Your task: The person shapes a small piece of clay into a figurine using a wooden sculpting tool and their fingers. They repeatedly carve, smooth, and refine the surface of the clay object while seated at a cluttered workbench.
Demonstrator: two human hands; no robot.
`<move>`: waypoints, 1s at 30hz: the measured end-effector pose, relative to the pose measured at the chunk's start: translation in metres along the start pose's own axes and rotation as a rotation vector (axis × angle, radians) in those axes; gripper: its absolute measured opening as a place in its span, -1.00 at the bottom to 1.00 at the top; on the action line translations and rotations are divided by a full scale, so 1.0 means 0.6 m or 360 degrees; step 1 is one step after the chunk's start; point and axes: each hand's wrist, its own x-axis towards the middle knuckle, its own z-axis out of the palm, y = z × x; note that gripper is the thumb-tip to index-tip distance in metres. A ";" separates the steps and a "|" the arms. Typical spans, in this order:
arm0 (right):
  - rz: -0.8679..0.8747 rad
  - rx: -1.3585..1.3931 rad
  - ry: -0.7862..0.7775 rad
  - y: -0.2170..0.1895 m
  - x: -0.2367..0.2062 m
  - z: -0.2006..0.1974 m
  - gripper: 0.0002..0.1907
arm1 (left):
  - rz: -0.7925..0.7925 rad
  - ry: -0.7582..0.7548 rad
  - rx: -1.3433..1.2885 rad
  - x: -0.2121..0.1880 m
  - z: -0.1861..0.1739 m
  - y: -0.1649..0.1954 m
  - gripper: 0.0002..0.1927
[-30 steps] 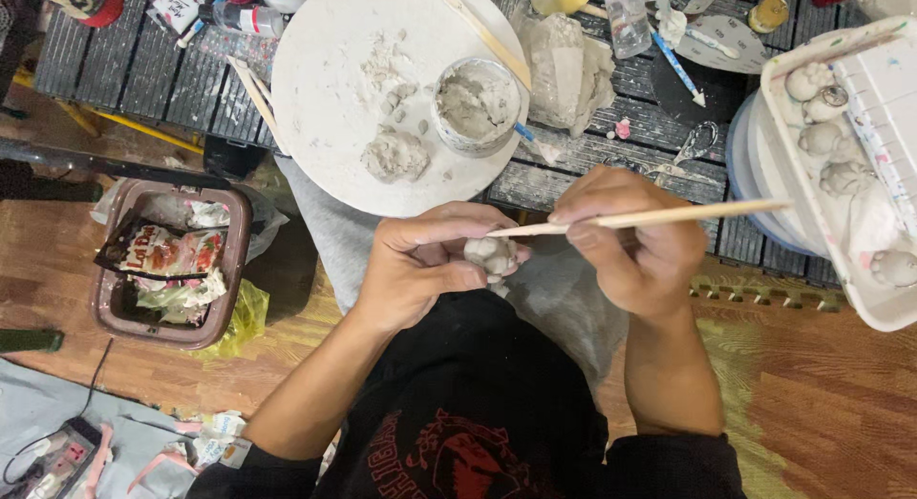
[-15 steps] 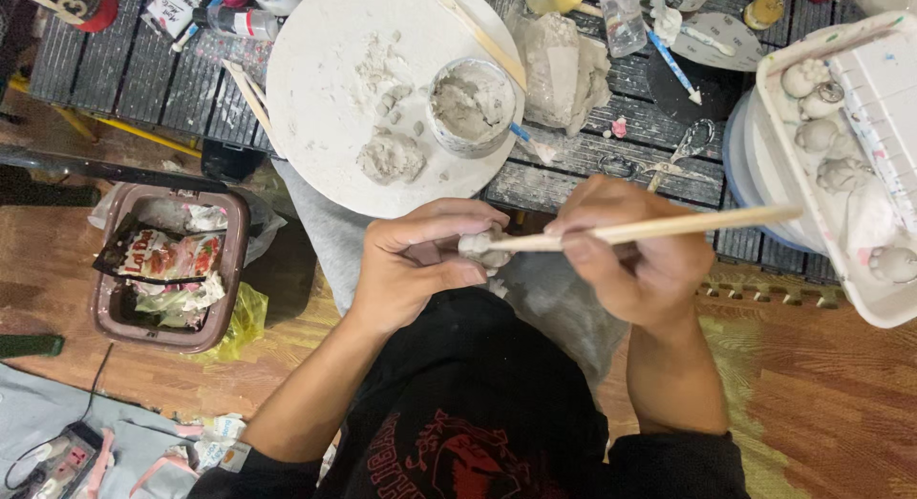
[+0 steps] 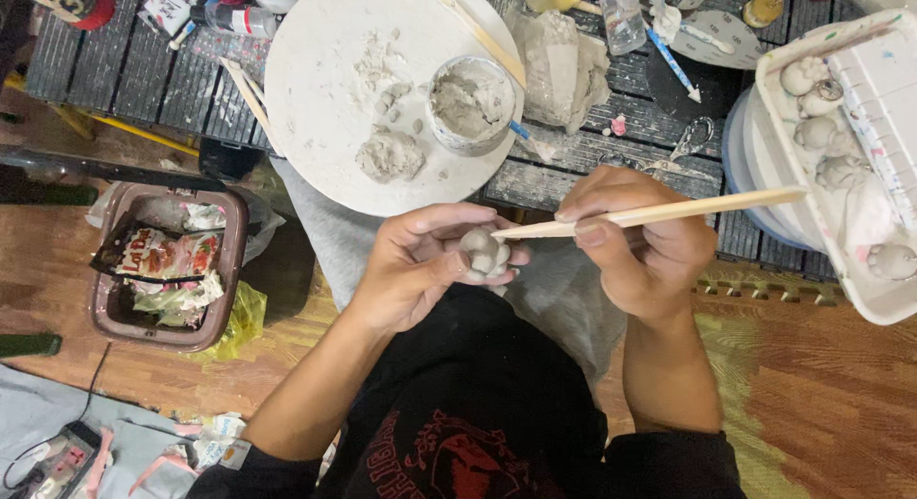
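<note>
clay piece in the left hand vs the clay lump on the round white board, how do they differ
The clay piece is held up in the left hand, with the tip of the wooden stick from the right hand against it; the clay lump lies untouched on the round white board. The piece looks smooth and rounded, the lump rough and shapeless. The lump appears larger. Both are pale grey clay.

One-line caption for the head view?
Left hand holds a small clay figure; right hand works it with a wooden stick.
</note>
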 end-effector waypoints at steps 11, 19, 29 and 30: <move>-0.0002 0.0024 -0.0019 0.008 -0.005 0.011 -0.85 | 0.0008 -0.0068 -0.0146 -0.002 -0.009 -0.009 -0.63; -0.0112 -0.0047 -0.0170 0.020 -0.005 0.003 -0.89 | -0.0093 -0.0120 -0.0271 0.001 -0.008 -0.005 -0.63; -0.0156 0.0040 -0.0159 0.015 0.003 0.004 -0.92 | -0.0135 -0.0173 -0.0338 -0.001 -0.012 -0.008 -0.67; -0.0153 0.0016 -0.0180 0.015 0.003 0.004 -0.93 | -0.0149 -0.0162 -0.0352 -0.001 -0.012 -0.008 -0.66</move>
